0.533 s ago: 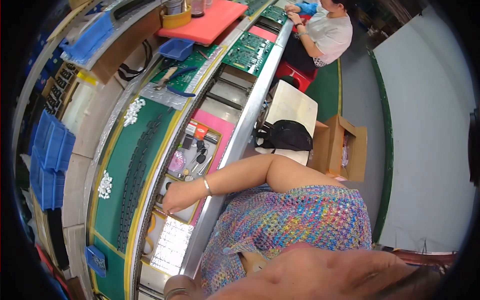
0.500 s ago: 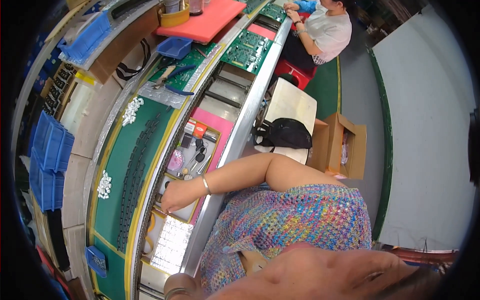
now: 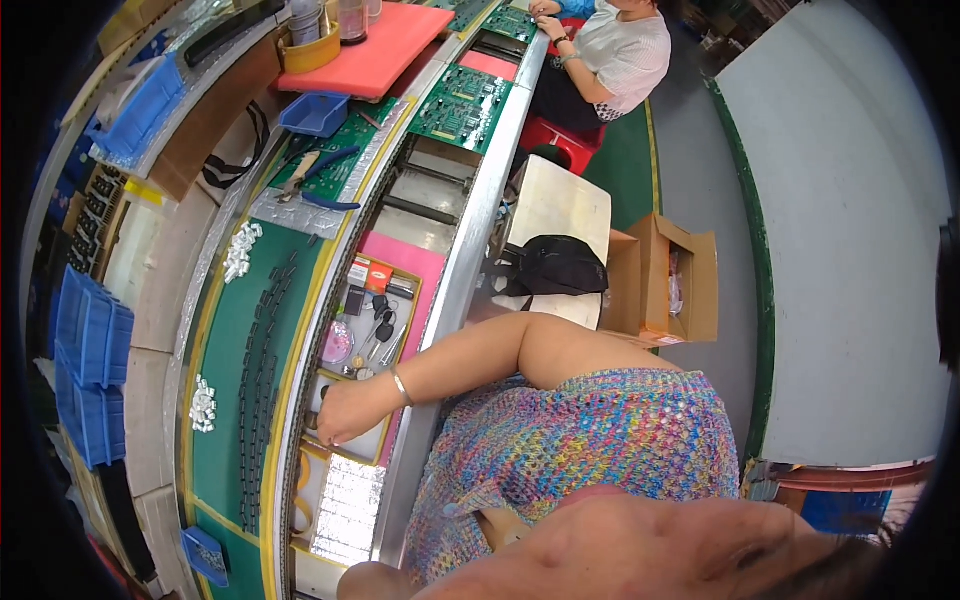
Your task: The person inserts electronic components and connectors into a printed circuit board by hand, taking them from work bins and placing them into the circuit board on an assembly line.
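Note:
My right hand (image 3: 355, 410) reaches from the right over a shallow yellow-edged tray (image 3: 410, 318) set into the bench line. Its fingers curl downward, closed, and whatever is in them is hidden. A small dark piece shows beside the knuckles. Just above the hand in the tray lie a pink round item (image 3: 338, 342), black pieces (image 3: 383, 325), tweezers (image 3: 393, 345) and a red-and-white box (image 3: 378, 277). Below the hand is a shiny silver sheet (image 3: 346, 505), with yellow tape rolls (image 3: 303, 470) next to it. My left hand is out of view.
Left of the tray, a green mat (image 3: 222, 340) carries rows of black parts (image 3: 262, 390) and white clusters (image 3: 242, 250). Pliers (image 3: 330, 160), green circuit boards (image 3: 460, 105) and a red board (image 3: 385, 50) lie farther up. A co-worker (image 3: 620, 60) sits at the top.
The whole view has shifted, with the upper bench moving left and the lower bench slightly down. My right hand stays closed at about the same spot over the tray.

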### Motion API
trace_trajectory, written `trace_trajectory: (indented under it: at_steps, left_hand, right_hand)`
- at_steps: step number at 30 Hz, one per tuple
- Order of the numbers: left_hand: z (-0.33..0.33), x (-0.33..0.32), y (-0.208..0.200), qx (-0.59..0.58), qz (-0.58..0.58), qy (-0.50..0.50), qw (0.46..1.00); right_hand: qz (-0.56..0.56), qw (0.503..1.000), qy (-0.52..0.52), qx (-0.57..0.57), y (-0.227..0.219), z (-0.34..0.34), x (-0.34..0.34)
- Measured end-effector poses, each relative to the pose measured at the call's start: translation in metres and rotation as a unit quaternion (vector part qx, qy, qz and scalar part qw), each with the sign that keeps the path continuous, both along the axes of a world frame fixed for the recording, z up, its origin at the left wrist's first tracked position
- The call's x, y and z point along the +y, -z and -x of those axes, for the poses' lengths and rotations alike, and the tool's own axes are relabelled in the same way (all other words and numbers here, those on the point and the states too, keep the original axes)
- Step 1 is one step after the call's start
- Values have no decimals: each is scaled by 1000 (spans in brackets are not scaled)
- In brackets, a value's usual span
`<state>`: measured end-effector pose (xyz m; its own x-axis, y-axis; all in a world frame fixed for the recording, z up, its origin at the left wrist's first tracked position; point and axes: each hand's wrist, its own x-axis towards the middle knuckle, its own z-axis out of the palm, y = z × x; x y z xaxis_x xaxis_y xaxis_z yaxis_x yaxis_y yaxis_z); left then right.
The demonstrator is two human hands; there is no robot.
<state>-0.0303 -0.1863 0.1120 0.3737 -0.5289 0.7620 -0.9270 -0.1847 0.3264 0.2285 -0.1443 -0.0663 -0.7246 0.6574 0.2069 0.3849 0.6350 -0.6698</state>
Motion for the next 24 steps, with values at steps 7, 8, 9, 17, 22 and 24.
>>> trace_trajectory:
  at_steps: [7, 8, 9, 17, 22, 24]
  left_hand:
    - [-2, -10, 3, 71, 308, 9, 949]
    - [-7, -9, 2, 82, 348, 11, 934]
    - [-12, -8, 1, 92, 388, 15, 917]
    - [-66, -34, -8, 132, 701, -1, 701]
    - [-116, -30, -20, -28, 834, -100, 542]
    - [-111, 9, 24, -12, 839, -140, 525]
  right_hand:
    - [-8, 999, 6, -38, -2, -4, -1]
    - [-5, 999, 4, -48, -2, -4, 0]
    - [-9, 999, 6, -48, -2, -5, 1]
    - [-16, 999, 13, -48, -2, -5, 3]
    - [9, 995, 30, -99, -1, -19, 0]
    - [22, 994, 53, -96, -14, -20, -6]
